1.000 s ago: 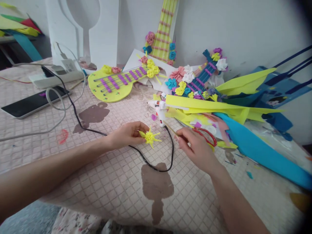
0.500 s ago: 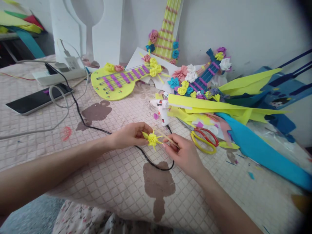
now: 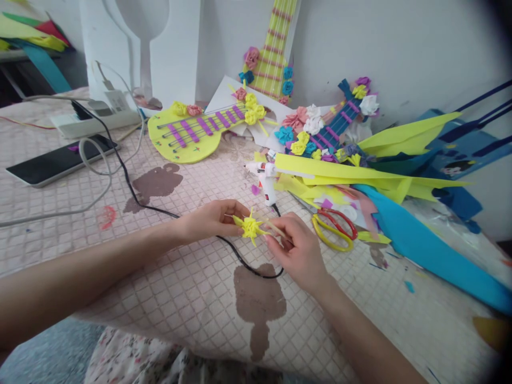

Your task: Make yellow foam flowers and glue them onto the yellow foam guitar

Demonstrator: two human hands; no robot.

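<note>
Yellow crepe-like paper, twisted into a small spiky flower (image 3: pixel 251 228), sits at the fingertips of the left hand (image 3: pixel 216 220), which pinches it by its left side between thumb and fingers, above the quilted tablecloth (image 3: pixel 180 309). Facing it, the right hand (image 3: pixel 298 248) has its thumb and fingers closed around a thin pale stick (image 3: pixel 278 230), whose far end lies at the flower's right edge (touching or just beside it, I cannot tell).

One second ago the right hand was farther to the right, well apart from the flower, with the stick slanting up toward the white glue gun (image 3: pixel 267 186); now the two hands nearly meet. Half a second ago more of the stick showed, its end by the flower's upper right points; now a shorter length is visible. The left hand's hold looks much the same throughout.

Red and yellow handled scissors (image 3: pixel 317 214), partly covered by the right hand a second ago, now show both handle loops. Behind the hands, the glue gun stands where it stood, and its black cord (image 3: pixel 242 262) curves below the flower. Farther back, the yellow paper guitar (image 3: pixel 188 133) lies unchanged, near loose yellow paper (image 3: pixel 360 176).
</note>
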